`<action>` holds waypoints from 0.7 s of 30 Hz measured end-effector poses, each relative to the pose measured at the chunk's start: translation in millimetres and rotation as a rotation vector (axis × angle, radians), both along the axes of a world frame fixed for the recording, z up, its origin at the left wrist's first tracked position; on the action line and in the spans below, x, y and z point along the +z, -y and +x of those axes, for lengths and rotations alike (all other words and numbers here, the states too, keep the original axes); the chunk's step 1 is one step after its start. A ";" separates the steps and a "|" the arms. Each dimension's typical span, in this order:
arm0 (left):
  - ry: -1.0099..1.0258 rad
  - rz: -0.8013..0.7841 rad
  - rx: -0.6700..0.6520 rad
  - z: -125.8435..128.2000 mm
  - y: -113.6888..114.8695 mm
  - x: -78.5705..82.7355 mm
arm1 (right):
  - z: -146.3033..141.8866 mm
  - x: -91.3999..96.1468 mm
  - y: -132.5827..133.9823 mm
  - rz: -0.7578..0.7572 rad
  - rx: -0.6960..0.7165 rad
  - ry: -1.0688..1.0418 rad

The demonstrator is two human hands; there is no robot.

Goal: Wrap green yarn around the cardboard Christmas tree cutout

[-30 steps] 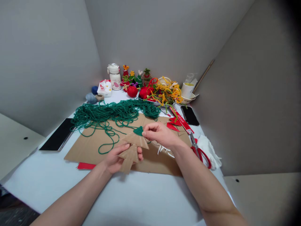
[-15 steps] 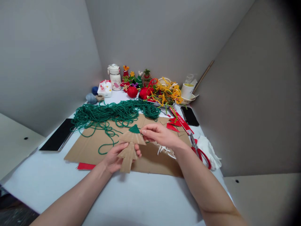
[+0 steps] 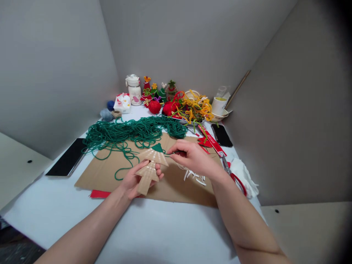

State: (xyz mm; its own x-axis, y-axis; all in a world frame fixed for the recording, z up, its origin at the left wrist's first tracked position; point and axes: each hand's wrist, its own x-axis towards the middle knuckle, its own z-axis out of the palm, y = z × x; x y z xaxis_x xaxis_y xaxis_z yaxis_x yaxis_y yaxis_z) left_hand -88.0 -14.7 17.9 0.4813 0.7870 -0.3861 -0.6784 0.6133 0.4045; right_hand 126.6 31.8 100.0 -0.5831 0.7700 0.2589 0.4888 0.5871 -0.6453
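The table (image 3: 162,231) is covered in white, and across its middle a sheet of cardboard (image 3: 101,167) is laid. The cardboard's far edge is overlapped by a heap of green yarn (image 3: 123,130), from which loose loops are trailed onto the sheet. A dark tablet (image 3: 66,158) is set flat at the left. The right hand (image 3: 196,159) is raised over the cardboard, its thumb and forefinger closed together just to the right of the tree. By the left hand (image 3: 131,182) the tree (image 3: 150,170) is grasped at its lower half, with fingertips seen at its right edge; it is held tilted above the cardboard's near part. Its top is wrapped in green, while brown is shown below. At the right, a phone (image 3: 222,135) is placed beyond the scissors (image 3: 226,164). White scraps (image 3: 200,180) are scattered under the right hand. A thin strand (image 3: 167,154) is pinched in the right fingertips and stretched from the wrapped top.
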 end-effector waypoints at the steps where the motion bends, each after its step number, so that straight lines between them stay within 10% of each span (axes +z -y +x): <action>1: -0.002 -0.015 0.013 1.5 0.1 2.0 | 0.0 1.7 1.3 0.042 0.013 0.022; 21: -0.063 -0.139 -0.258 7.8 1.5 6.8 | -5.4 6.0 3.9 0.177 0.225 0.213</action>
